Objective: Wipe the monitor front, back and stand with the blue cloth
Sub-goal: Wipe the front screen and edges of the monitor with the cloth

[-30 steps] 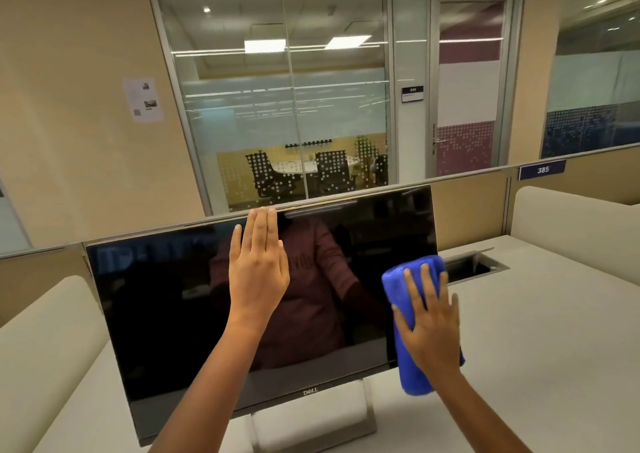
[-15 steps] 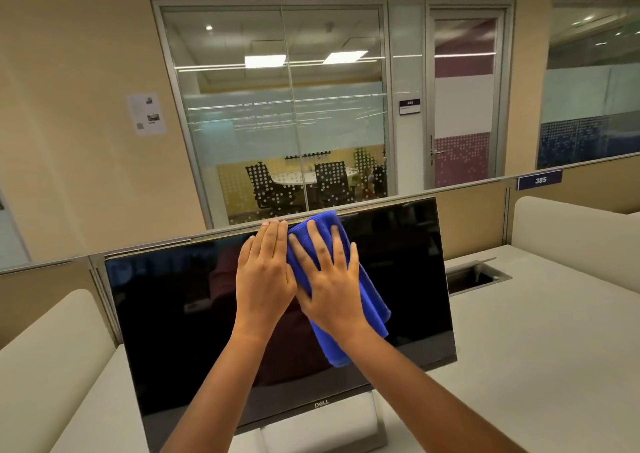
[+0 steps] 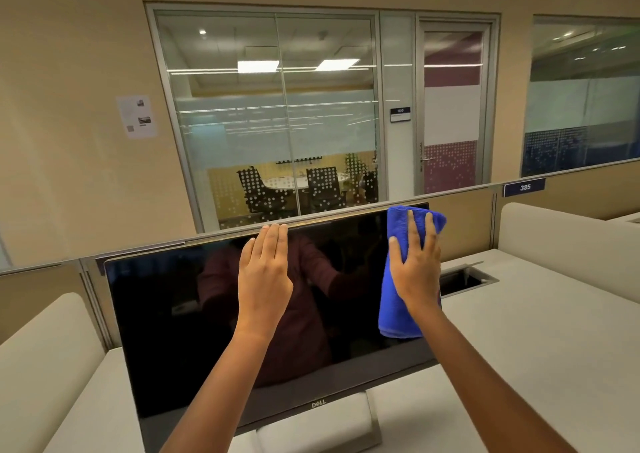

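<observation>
Both hands lie flat on the front of the monitor (image 3: 207, 314). The left hand (image 3: 265, 272) rests bare on the dark screen, its straight fingers reaching the top edge. The right hand (image 3: 415, 272), fingers straight and spread, presses the blue cloth (image 3: 393, 307) against the monitor's upper right corner.

A pale tabletop (image 3: 519, 348) carries the monitor, which leans back on its grey stand (image 3: 376, 425). A cable well (image 3: 464, 277) opens in the tabletop just right of the monitor. The folded cloth hangs down the monitor's right side.

Pressure this high and far from the stand could, I judge, twist or rock the monitor backward. The bare left palm may leave fresh smears on the screen. Since the cloth is only pinned, not gripped, a quick stroke could let it slide off past the monitor's right edge.
</observation>
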`<state>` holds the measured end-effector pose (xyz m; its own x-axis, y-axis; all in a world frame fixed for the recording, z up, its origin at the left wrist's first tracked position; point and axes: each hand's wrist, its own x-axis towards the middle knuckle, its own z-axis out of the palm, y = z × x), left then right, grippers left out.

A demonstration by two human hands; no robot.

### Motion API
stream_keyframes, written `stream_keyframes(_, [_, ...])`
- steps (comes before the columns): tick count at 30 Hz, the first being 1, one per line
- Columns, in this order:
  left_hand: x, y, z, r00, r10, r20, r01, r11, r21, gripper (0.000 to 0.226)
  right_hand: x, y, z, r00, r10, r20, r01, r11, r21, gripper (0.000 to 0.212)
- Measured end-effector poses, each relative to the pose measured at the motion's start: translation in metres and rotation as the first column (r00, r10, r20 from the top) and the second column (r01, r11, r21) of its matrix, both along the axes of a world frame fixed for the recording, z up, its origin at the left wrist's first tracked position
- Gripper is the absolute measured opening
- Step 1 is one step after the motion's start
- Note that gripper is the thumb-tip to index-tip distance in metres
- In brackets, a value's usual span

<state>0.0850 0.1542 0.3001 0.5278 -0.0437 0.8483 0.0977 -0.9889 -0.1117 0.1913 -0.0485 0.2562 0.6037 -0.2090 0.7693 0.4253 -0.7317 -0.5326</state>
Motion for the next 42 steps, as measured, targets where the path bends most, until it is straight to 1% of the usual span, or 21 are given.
stream_keyframes(3, [-0.001, -0.001, 0.000, 1.000, -0.007, -0.010, 0.007, 1.000, -0.007, 0.058, -0.021, 0.040, -0.009, 0.998, 0.002, 0.068, 0.005, 0.994, -0.105, 0.060])
stream_keyframes(5, [-0.001, -0.001, 0.001, 0.999, 0.009, -0.035, -0.009, 1.000, 0.007, 0.056, -0.038, 0.070, -0.021, 0.991, 0.078, 0.109, -0.056, 0.980, -0.189, 0.061])
stream_keyframes(7, [-0.001, 0.000, 0.001, 0.999, 0.008, -0.053, -0.007, 1.000, 0.013, 0.055, -0.050, 0.091, -0.031, 0.975, 0.160, 0.157, -0.103, 0.942, -0.319, 0.061])
stream_keyframes(9, [0.000, 0.001, 0.000, 0.999, -0.004, -0.039, 0.004, 1.000, 0.018, 0.049, -0.049, 0.093, -0.034, 0.959, 0.215, 0.186, -0.118, 0.897, -0.426, 0.062])
stream_keyframes(11, [0.001, 0.002, 0.000, 0.999, -0.012, -0.031, 0.012, 1.000, 0.016, 0.049, -0.040, 0.082, -0.029, 0.954, 0.224, 0.197, -0.111, 0.880, -0.463, 0.062])
stream_keyframes(13, [0.000, 0.001, 0.000, 1.000, 0.007, -0.027, -0.007, 1.000, 0.021, 0.052, -0.031, 0.066, -0.021, 0.967, 0.165, 0.193, -0.072, 0.906, -0.417, 0.061])
stream_keyframes(15, [0.000, 0.000, -0.001, 1.000, -0.001, -0.029, 0.001, 1.000, 0.012, 0.055, -0.020, 0.047, -0.017, 0.985, 0.067, 0.161, -0.019, 0.959, -0.284, 0.061])
stream_keyframes(17, [-0.002, -0.001, -0.002, 0.999, 0.003, -0.046, -0.003, 1.000, -0.003, 0.064, -0.013, 0.029, -0.023, 0.995, 0.025, 0.097, -0.013, 0.993, -0.117, 0.063])
stream_keyframes(19, [-0.003, -0.002, -0.002, 0.999, 0.007, -0.050, -0.007, 1.000, -0.002, 0.066, -0.012, 0.017, -0.041, 0.999, 0.019, 0.047, -0.020, 1.000, 0.013, 0.066])
stream_keyframes(22, [-0.003, -0.003, -0.003, 0.998, 0.011, -0.062, -0.011, 1.000, -0.004, 0.065, -0.023, 0.020, -0.079, 0.999, 0.013, -0.038, -0.008, 0.990, 0.138, 0.068])
stream_keyframes(24, [-0.003, -0.002, -0.004, 0.998, 0.011, -0.064, -0.011, 1.000, -0.003, 0.065, -0.039, 0.034, -0.101, 0.998, 0.016, -0.062, -0.008, 0.991, 0.130, 0.070])
stream_keyframes(27, [-0.003, -0.001, -0.005, 0.998, 0.001, -0.059, -0.001, 1.000, -0.006, 0.066, -0.065, 0.065, -0.115, 0.997, 0.069, -0.037, -0.069, 0.998, -0.014, 0.070])
stream_keyframes(31, [-0.002, 0.000, -0.005, 0.999, -0.013, -0.046, 0.013, 1.000, -0.003, 0.067, -0.071, 0.092, -0.091, 0.987, 0.154, 0.036, -0.143, 0.966, -0.216, 0.062])
stream_keyframes(33, [-0.001, 0.000, -0.005, 0.999, -0.023, -0.037, 0.023, 1.000, -0.002, 0.066, -0.063, 0.089, -0.068, 0.986, 0.156, 0.051, -0.139, 0.958, -0.250, 0.060])
stream_keyframes(36, [0.000, 0.002, -0.006, 0.999, -0.024, -0.024, 0.025, 1.000, 0.006, 0.066, -0.043, 0.067, -0.042, 0.997, 0.073, 0.036, -0.066, 0.983, -0.169, 0.062])
stream_keyframes(38, [0.001, 0.002, -0.007, 1.000, -0.022, -0.021, 0.022, 1.000, 0.009, 0.066, -0.033, 0.050, -0.037, 1.000, 0.029, -0.008, -0.030, 0.996, -0.086, 0.065])
stream_keyframes(40, [0.002, 0.002, -0.008, 1.000, -0.013, -0.020, 0.013, 1.000, 0.014, 0.065, -0.027, 0.035, -0.044, 0.998, 0.010, -0.065, -0.008, 0.999, 0.034, 0.068])
stream_keyframes(42, [0.004, 0.002, -0.010, 1.000, -0.007, -0.019, 0.007, 1.000, 0.018, 0.065, -0.026, 0.026, -0.061, 0.994, -0.009, -0.109, 0.029, 0.982, 0.186, 0.069])
